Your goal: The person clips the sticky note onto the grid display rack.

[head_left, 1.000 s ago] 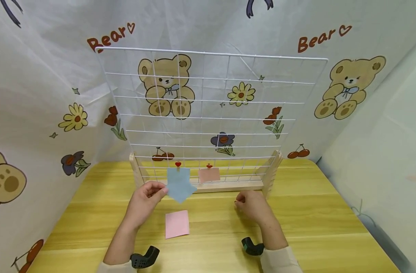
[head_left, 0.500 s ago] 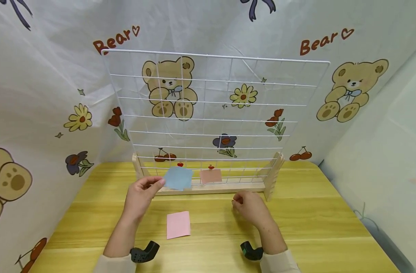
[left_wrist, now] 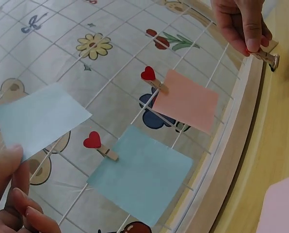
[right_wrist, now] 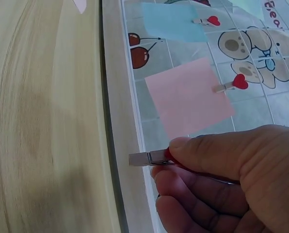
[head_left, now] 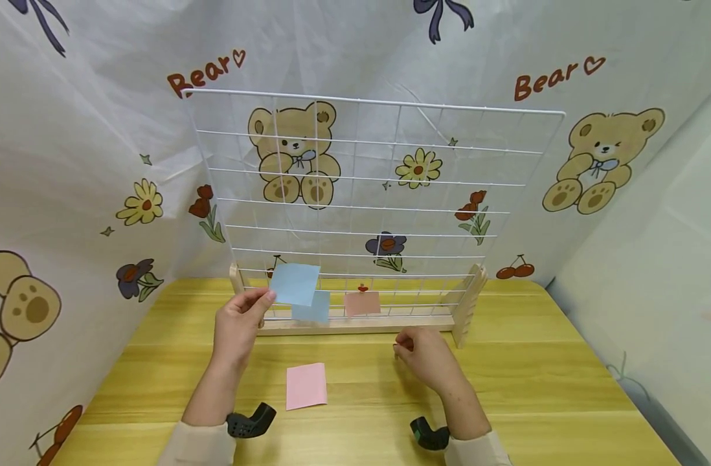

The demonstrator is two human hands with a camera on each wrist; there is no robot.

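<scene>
Left hand [head_left: 235,330] pinches blue paper [head_left: 295,283] near a wire grid [head_left: 358,100] at seven o'clock; right hand [head_left: 428,357] pinches a clothespin [right_wrist: 140,159] at five.

Held blue note [head_left: 295,283], held clothespin [right_wrist: 140,159]

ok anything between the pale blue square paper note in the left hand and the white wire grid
Nothing visible stands between the pale blue square paper note in the left hand and the white wire grid. Lower down, the darker blue square paper note clipped there may crowd it; in the head view they overlap.
</scene>
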